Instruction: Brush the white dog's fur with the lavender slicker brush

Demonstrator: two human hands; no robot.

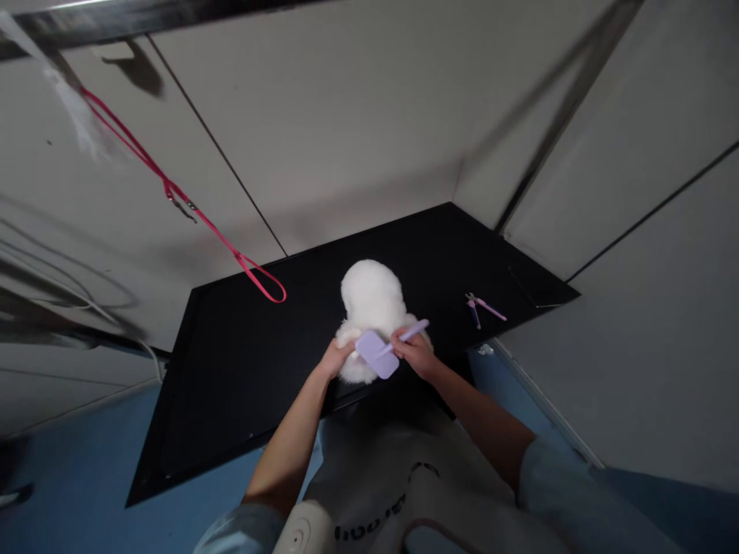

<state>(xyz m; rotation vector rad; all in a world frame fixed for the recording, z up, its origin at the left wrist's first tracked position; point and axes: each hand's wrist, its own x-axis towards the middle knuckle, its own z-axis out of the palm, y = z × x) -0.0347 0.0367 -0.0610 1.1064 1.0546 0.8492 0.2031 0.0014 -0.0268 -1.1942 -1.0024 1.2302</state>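
Observation:
A fluffy white animal that looks like a small dog (375,292) is at the near edge of a black table (242,362), in front of my body. My right hand (412,352) is closed around the handle of a lilac slicker brush (378,355). The flat back of its head faces up, over the near part of the white coat. My left hand (336,357) grips the fur on the dog's left side, beside the brush head. Its fingertips are partly hidden in the coat.
Nail clippers (485,306) with purple handles lie on the table's right side. A dark flat object (540,286) is at the far right corner. From a metal bar (144,23), a pink looped strap (222,237) hangs over the table's left part. Pale walls border the back and right.

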